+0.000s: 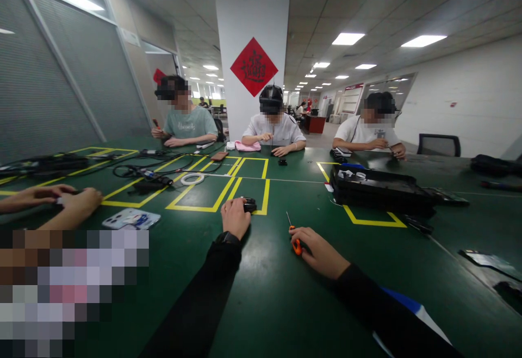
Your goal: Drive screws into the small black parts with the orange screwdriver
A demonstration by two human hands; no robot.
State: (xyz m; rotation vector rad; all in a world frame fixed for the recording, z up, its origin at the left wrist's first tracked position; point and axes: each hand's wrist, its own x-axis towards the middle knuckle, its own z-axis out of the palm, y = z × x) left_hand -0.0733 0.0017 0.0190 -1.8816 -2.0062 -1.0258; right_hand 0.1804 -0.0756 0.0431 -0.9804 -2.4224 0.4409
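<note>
Fingers (302,233) of the right hand (316,250) curl partly closed round the orange handle of a screwdriver (297,246), its shaft pointing ahead of that hand and slightly left. To its left and a little farther forward, the left hand (236,217) is closed on a black part (249,204), which juts out on that hand's right side. Farther out on the surface (261,287), a phone (131,218) lies left of the left hand, and an open black case (377,188) sits beyond and right of the right hand.
</note>
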